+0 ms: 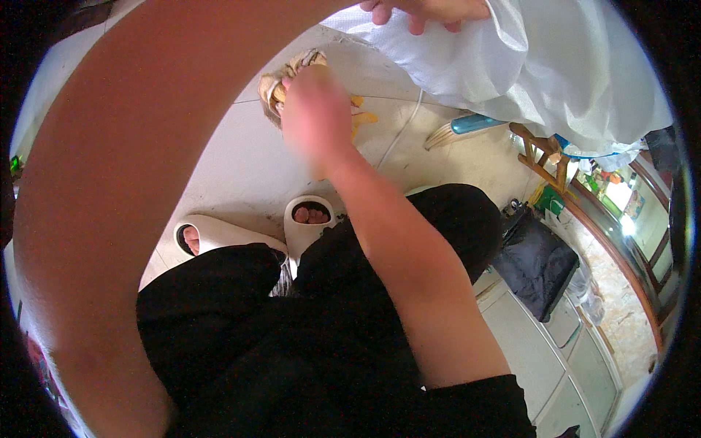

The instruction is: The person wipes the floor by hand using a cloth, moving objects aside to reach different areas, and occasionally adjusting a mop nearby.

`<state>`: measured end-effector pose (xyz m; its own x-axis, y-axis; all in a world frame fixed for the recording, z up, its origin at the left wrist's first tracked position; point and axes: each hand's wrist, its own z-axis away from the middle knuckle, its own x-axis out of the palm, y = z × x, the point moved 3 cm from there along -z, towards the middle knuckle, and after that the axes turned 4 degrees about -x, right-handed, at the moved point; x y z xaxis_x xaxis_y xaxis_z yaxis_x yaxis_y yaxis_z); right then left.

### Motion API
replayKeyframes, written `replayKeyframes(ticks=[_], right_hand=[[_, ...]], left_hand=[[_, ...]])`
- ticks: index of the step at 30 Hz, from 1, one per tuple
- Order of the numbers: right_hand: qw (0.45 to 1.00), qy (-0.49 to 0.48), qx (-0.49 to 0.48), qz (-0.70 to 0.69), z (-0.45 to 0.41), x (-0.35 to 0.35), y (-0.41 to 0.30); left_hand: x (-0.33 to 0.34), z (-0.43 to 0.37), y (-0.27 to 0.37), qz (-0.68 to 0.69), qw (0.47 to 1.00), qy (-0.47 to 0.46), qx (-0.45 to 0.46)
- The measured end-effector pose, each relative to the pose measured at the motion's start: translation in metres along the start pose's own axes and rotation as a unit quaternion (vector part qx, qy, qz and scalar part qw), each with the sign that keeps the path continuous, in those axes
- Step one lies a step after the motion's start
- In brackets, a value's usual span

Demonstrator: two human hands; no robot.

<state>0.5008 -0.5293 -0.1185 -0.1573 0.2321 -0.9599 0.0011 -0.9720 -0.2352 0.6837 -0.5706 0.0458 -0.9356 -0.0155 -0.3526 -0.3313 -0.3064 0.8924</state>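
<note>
My left hand (427, 12) is at the top edge, partly cut off, its fingertips against a large white woven sack or sheet (465, 60). Whether it grips the material cannot be told. My left arm passes close to the camera on the left. My right hand (317, 117), blurred, has its fingers closed on a crumpled tan and brown bundle (272, 90) low over the floor. Yellow pieces (364, 117) show just to the right of this hand, partly hidden by it.
A brush with a blue handle (476, 124) lies beneath the sack's edge, near a thin white cord (402, 131). Wooden furniture legs (547, 159) and a black bag (534, 257) are at the right. My feet in white slippers (308, 230) rest on the pale tiled floor (235, 164).
</note>
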Motion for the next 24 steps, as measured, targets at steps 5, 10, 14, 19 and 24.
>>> replayKeyframes(ticks=[5,10,14,19,24], right_hand=[[0.869,0.2,0.441,-0.104,0.034,-0.009,0.071],[0.937,0.138,0.293,-0.127,-0.007,-0.008,0.038],[0.994,0.016,0.067,-0.084,-0.015,0.005,-0.047],[0.865,0.09,0.462,-0.174,0.015,0.017,0.066],[0.91,0.047,0.408,-0.053,-0.021,-0.011,0.051]], left_hand=[[-0.006,0.011,0.0,0.009,0.998,-0.001,0.058],[0.001,0.005,0.007,-0.022,0.999,-0.02,0.031],[0.004,0.007,0.01,-0.047,0.996,-0.017,-0.079],[0.008,-0.014,-0.012,-0.081,0.987,0.09,0.104],[0.005,-0.011,0.003,-0.093,0.989,0.107,0.045]])
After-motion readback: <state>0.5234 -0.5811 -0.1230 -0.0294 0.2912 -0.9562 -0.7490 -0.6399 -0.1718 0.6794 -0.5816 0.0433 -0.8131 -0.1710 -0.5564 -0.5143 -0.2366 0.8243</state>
